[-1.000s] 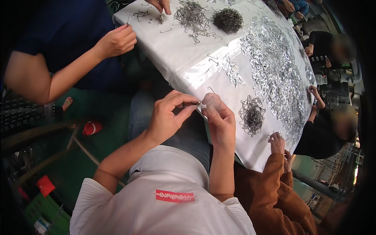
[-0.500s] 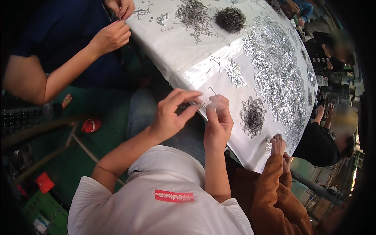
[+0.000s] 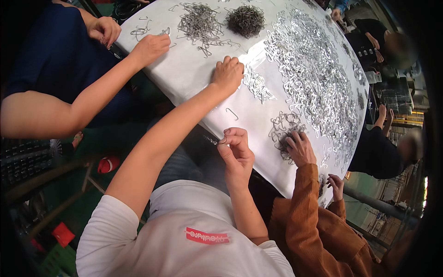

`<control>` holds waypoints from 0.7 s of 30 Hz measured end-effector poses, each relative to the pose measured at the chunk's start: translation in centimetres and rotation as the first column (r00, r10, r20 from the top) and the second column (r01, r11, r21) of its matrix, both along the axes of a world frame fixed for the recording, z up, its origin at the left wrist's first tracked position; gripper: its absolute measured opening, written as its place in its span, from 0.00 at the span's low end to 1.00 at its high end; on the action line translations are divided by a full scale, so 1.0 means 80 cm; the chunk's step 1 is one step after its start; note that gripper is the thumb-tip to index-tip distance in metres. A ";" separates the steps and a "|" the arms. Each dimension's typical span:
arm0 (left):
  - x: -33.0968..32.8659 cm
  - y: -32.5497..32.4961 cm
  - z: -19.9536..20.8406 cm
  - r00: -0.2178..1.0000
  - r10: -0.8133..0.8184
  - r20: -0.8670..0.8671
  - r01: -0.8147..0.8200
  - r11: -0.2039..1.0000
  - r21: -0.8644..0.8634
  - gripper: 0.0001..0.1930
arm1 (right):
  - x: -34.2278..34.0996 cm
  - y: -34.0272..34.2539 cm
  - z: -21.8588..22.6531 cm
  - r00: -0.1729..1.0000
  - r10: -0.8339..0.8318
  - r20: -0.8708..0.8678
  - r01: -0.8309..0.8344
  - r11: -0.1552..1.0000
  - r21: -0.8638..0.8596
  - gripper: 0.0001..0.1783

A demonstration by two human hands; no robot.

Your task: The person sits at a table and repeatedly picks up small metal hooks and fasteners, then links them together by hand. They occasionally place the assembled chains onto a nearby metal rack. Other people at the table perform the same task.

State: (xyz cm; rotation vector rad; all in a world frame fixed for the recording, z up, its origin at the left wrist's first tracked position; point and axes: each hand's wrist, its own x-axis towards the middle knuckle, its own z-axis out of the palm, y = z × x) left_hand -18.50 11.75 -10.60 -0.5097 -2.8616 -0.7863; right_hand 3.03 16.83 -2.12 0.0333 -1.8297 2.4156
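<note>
My left hand [image 3: 228, 76] reaches over the white table, fingers curled down beside a small pile of shiny silver metal pieces [image 3: 260, 87]. Its fingertips are hidden, so whatever they pinch does not show. My right hand [image 3: 237, 150] is just off the table's near edge, thumb and fingers pinched on a small shiny metal piece [image 3: 212, 140] that sticks out to the left; its exact shape is too small to tell. A single bent wire hook [image 3: 232, 113] lies on the table between my two hands.
A wide heap of silver hooks [image 3: 318, 74] covers the table's middle. Dark wire hooks are piled at the far side [image 3: 245, 21] and near right [image 3: 284, 134]. A co-worker's hand [image 3: 302, 150] works in the near pile; another person's hand [image 3: 151, 49] is at the left.
My left hand has left my right hand and reached forward to the silver pile. My right hand has lowered slightly leftward. The brown-sleeved co-worker's hand has moved onto the dark wire pile.
</note>
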 end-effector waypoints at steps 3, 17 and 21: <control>-0.004 -0.009 -0.002 0.996 -0.030 -0.079 0.033 0.999 0.036 0.06 | 0.002 0.002 -0.002 0.999 -0.007 0.047 0.008 0.999 -0.034 0.06; 0.178 -0.112 0.128 0.818 -0.285 0.500 -0.277 0.566 0.777 0.09 | -0.013 0.011 -0.013 0.995 -0.032 0.091 0.028 0.998 0.049 0.05; 0.190 -0.114 0.142 0.835 -0.263 0.484 -0.282 0.551 0.785 0.08 | -0.016 0.010 -0.015 0.995 -0.032 0.097 0.025 0.997 0.072 0.05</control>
